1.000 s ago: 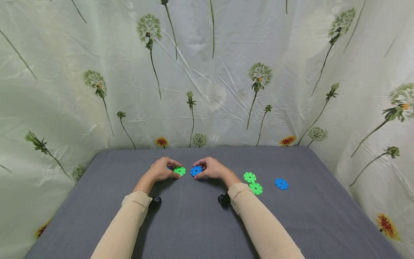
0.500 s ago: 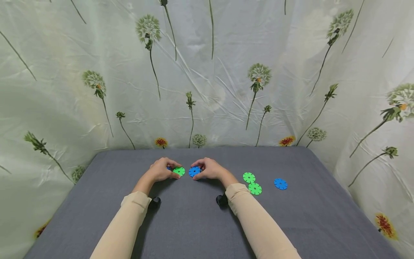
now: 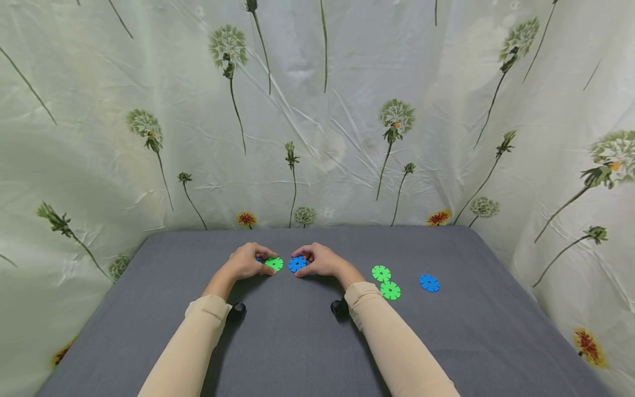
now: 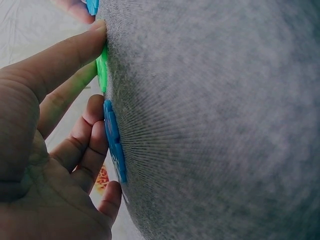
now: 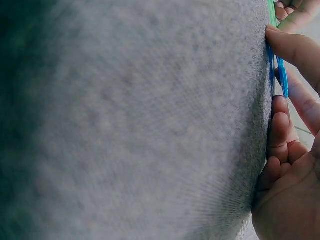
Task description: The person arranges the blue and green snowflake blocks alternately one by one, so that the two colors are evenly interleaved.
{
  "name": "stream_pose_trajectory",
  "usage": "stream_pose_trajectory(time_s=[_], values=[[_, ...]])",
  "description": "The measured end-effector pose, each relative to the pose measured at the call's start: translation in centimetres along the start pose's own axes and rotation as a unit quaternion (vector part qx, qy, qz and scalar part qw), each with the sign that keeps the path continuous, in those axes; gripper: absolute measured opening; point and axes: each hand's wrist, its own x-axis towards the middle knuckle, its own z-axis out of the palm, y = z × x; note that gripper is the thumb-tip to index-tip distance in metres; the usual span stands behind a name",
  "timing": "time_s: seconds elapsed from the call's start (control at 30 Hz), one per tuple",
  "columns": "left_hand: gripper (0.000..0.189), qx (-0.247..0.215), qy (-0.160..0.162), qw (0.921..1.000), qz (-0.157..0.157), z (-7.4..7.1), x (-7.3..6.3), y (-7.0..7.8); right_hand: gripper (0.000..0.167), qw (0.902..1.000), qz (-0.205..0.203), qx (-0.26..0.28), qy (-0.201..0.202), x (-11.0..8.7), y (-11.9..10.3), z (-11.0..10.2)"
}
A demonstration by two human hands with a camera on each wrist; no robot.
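Near the far middle of the table, my left hand [image 3: 246,260] pinches a green notched disc [image 3: 274,264] by its edges between thumb and index finger. A blue notched disc [image 4: 115,142] lies under that hand's other fingers, mostly hidden from the head view. Just to the right, my right hand [image 3: 322,259] holds another blue notched disc [image 3: 297,264] between thumb and fingers. In the right wrist view this blue disc [image 5: 283,77] stands slightly off the cloth, with a second blue edge beside it. A narrow gap separates the green disc from the right hand's blue one.
Right of the right forearm lie two green discs [image 3: 381,273] [image 3: 390,290], nearly touching, and a blue disc [image 3: 429,283] farther right. A grey cloth [image 3: 292,342] covers the table. Behind it hangs a pale curtain [image 3: 317,110] with printed dandelions.
My right hand has edged very slightly left with its blue disc, narrowing the gap to the green one. The left hand keeps its pinch in place.
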Motion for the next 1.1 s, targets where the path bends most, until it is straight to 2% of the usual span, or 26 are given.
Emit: stream_pose_trajectory(time_s=[0.83,1.1], values=[[0.045,-0.011,-0.005,0.9999,0.0,0.03,0.03,0.07,0.049,0.9999,0.01,-0.009,-0.002,0.19,-0.17,0.16],[0.045,-0.001,-0.005,1.0,0.0,-0.08,-0.02,0.17,0.052,0.9999,0.015,-0.004,-0.003,0.07,-0.46,0.02]])
